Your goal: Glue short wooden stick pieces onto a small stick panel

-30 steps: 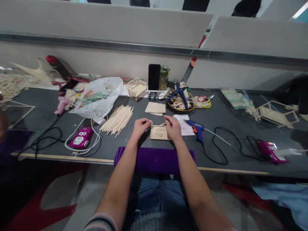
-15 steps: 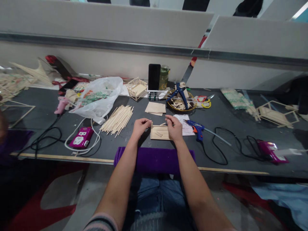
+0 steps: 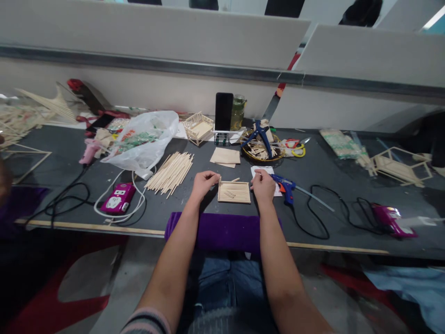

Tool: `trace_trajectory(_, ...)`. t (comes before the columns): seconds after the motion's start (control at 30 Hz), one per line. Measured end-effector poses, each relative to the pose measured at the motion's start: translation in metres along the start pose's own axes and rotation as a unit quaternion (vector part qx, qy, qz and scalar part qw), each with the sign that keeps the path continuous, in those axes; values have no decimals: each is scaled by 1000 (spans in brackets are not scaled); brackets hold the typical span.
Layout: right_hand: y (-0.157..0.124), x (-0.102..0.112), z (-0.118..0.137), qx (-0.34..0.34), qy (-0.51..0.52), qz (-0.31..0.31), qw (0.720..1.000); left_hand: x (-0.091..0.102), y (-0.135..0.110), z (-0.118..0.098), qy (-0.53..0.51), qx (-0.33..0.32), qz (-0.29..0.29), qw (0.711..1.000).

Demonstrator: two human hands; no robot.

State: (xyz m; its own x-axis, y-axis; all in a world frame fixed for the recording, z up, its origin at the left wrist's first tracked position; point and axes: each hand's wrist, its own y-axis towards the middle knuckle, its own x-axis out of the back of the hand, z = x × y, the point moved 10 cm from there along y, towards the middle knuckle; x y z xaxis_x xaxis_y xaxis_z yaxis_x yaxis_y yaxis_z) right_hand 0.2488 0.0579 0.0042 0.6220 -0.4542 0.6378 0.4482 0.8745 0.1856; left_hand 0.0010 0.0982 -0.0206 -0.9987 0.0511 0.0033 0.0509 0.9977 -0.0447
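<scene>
A small rectangular panel of wooden sticks (image 3: 234, 196) with a raised rim lies on the table in front of me. Several short stick pieces rest on it, and another loose stick (image 3: 235, 179) lies by its far edge. At the far left corner of the panel, my left hand (image 3: 205, 184) pinches what looks like a short upright wooden stick (image 3: 219, 181). My right hand (image 3: 264, 186) is beside the panel's right edge, fingers curled together; whatever is between them is hidden. Right of that hand lies a blue glue gun (image 3: 287, 185) with a glue stick in it, over a white paper.
Loose wooden sticks (image 3: 170, 174) and a plastic bag (image 3: 146, 144) lie to the left. Behind are thin wooden sheets (image 3: 225, 156), a phone (image 3: 223, 111), a jar (image 3: 238, 111) and a basket (image 3: 263, 158) with stick pieces. A purple cloth roll (image 3: 227, 232) lies along the front edge.
My right hand has moved right, off the panel's right part, to beside its edge and the glue gun, uncovering the panel. My left hand has stayed at the corner.
</scene>
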Motion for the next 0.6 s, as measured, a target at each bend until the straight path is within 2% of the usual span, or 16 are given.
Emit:
trace_trajectory(0.17,1,-9,0,20,-24,23,999,0,0,0,4,-2,2,1000)
trace_trajectory(0.6,1,-11,2,35,-36,24,998,1,1,1,5,-3,-1,1000)
